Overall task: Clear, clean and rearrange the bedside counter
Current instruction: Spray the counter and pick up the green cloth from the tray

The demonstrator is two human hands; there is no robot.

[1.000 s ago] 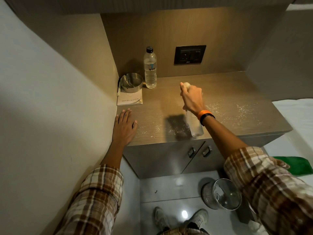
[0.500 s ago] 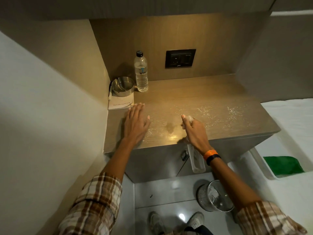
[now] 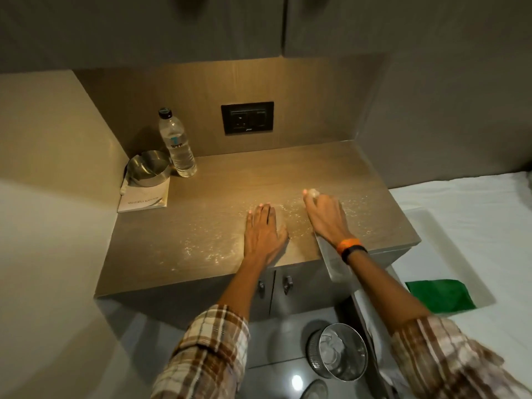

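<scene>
The wooden bedside counter (image 3: pixel 201 249) is speckled with shiny spray droplets across its middle and right. My left hand (image 3: pixel 263 231) lies flat and open on the counter near the front edge. My right hand (image 3: pixel 325 217) is shut on a clear spray bottle (image 3: pixel 335 263), whose body hangs down below my wrist past the counter's front edge and whose white nozzle peeks out above my fingers. A water bottle (image 3: pixel 177 145), a steel ashtray (image 3: pixel 148 168) and a white notepad (image 3: pixel 144 197) stand in the far left corner.
A black socket plate (image 3: pixel 247 118) is on the back wall. Two cabinet doors with handles (image 3: pixel 275 285) sit under the counter. A steel waste bin (image 3: pixel 339 351) stands on the floor. A green cloth (image 3: pixel 440 295) lies on the white bed at the right.
My left hand has slid from the left edge toward the counter's middle. My right hand with the spray bottle pulled back to the front edge, then moved right over the wet patch.
</scene>
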